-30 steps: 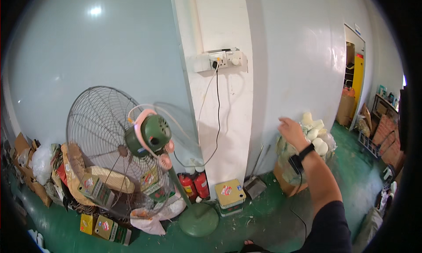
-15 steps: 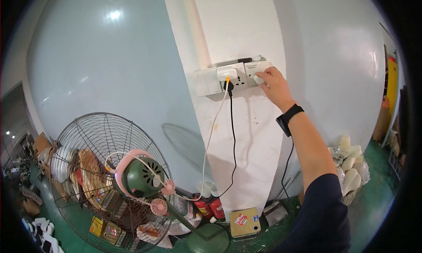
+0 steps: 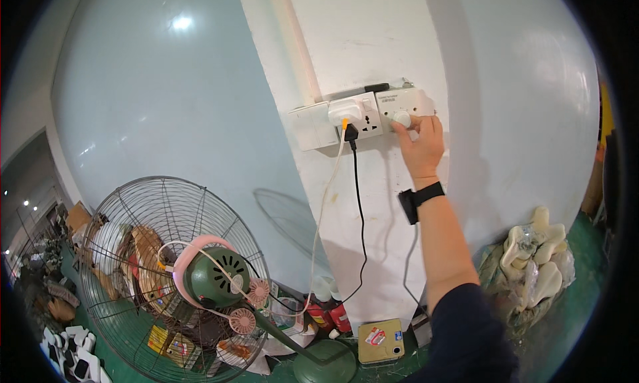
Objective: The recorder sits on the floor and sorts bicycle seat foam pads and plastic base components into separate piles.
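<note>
My right hand (image 3: pixel 423 146) reaches up to the white rotary knob (image 3: pixel 401 119) on the right-hand plate of a white wall socket unit (image 3: pixel 313 126). Its thumb and forefinger are closed at the knob's lower right edge. A black strapped device (image 3: pixel 419 200) is round my right wrist. Left of the knob, a white plug adapter (image 3: pixel 345 110) sits in the socket, with a black plug (image 3: pixel 351 132) just below it. A white cable (image 3: pixel 326 203) and a black cable (image 3: pixel 360 210) hang down from there. My left hand is out of the picture.
At the lower left stands a green-bodied caged fan (image 3: pixel 216 276) with a pink neck fan (image 3: pixel 183 266) hung over it. Fire extinguishers (image 3: pixel 338 314) and a yellowish flat scale-like box (image 3: pixel 381 342) are at the wall's foot. Bagged cream parts (image 3: pixel 532 263) lie at the right.
My right hand has turned at the knob: the wrist now sits lower and the forearm more upright. The knob shows more clearly, and the view has shifted slightly.
</note>
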